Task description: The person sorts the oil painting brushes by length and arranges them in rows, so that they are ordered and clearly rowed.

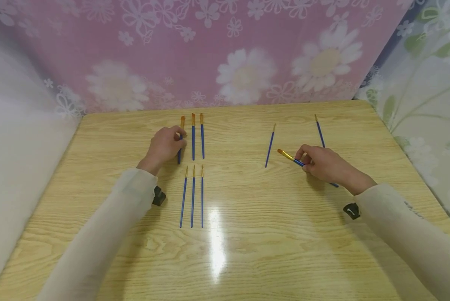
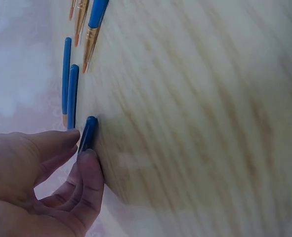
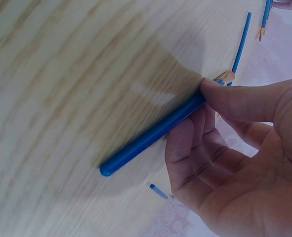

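Observation:
My left hand (image 1: 165, 144) pinches the handle of a flat paintbrush (image 1: 182, 122) with blue handle and brown bristles, at the left end of an upper row. In the left wrist view its blue handle end (image 2: 90, 127) sticks out between thumb and fingers. Two more flat paintbrushes, a middle one (image 1: 193, 142) and a right one (image 1: 202, 142), lie beside it. My right hand (image 1: 326, 165) holds another paintbrush (image 1: 286, 155) between thumb and fingers, bristles pointing left. The right wrist view shows its blue handle (image 3: 146, 138) slanting over the table.
Below the upper row lie three thin paintbrushes, a left one (image 1: 183, 200), a middle one (image 1: 193, 200) and a right one (image 1: 202, 200). A thin paintbrush (image 1: 270, 148) lies left of my right hand; another (image 1: 320, 133) lies behind it. Floral cloth (image 1: 244, 75) borders the wooden table (image 1: 255, 251).

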A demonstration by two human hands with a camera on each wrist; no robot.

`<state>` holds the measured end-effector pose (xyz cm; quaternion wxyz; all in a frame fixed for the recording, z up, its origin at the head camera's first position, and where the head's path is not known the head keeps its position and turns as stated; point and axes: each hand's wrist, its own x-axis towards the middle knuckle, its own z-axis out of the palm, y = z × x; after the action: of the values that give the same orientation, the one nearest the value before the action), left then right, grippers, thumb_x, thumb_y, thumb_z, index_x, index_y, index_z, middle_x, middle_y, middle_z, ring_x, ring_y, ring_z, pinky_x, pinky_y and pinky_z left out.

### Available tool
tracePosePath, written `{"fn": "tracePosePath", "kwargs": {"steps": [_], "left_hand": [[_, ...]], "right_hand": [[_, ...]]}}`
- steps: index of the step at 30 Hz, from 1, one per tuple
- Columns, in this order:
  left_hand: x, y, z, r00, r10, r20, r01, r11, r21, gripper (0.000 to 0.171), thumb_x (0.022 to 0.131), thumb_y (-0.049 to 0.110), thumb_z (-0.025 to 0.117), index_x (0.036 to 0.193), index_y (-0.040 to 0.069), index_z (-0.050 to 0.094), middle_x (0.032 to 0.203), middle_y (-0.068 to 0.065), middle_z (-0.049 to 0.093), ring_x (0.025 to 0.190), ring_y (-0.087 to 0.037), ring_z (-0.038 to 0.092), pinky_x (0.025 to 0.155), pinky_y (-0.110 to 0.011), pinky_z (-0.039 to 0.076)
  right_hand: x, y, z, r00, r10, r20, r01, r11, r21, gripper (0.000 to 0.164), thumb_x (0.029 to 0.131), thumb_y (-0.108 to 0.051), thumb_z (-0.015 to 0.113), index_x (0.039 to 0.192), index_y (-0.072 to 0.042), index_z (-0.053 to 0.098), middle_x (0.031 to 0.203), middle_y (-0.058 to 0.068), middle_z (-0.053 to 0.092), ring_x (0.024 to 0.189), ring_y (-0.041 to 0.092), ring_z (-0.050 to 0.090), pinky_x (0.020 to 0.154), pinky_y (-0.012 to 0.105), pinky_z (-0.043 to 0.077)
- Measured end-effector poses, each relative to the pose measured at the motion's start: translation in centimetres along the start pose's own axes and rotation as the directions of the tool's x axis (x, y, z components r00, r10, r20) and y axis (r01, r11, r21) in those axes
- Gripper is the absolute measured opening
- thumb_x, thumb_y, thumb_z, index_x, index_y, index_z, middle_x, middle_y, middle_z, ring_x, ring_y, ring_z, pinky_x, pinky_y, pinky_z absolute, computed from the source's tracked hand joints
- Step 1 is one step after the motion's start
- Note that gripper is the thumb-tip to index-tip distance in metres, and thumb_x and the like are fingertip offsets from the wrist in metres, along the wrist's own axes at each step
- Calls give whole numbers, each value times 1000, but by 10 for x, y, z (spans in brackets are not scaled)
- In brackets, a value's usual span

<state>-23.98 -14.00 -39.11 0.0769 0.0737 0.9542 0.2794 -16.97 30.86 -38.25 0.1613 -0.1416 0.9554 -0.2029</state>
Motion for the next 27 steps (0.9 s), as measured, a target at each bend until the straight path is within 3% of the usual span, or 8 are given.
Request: {"fn": "tracePosePath", "kwargs": {"steps": [27], "left_hand": [[9,-8,10,1000,16,-9,-16,1000,9,36,113,16,56,146,4,63,142,-26,59,131,-42,58,113,-61,47]], "right_hand": [[-1,-1,-3,1000,19,-7,-19,1000,-8,22,103,-2,70,125,-3,64,115,23,74,98,34,72,83,52,57]]}}
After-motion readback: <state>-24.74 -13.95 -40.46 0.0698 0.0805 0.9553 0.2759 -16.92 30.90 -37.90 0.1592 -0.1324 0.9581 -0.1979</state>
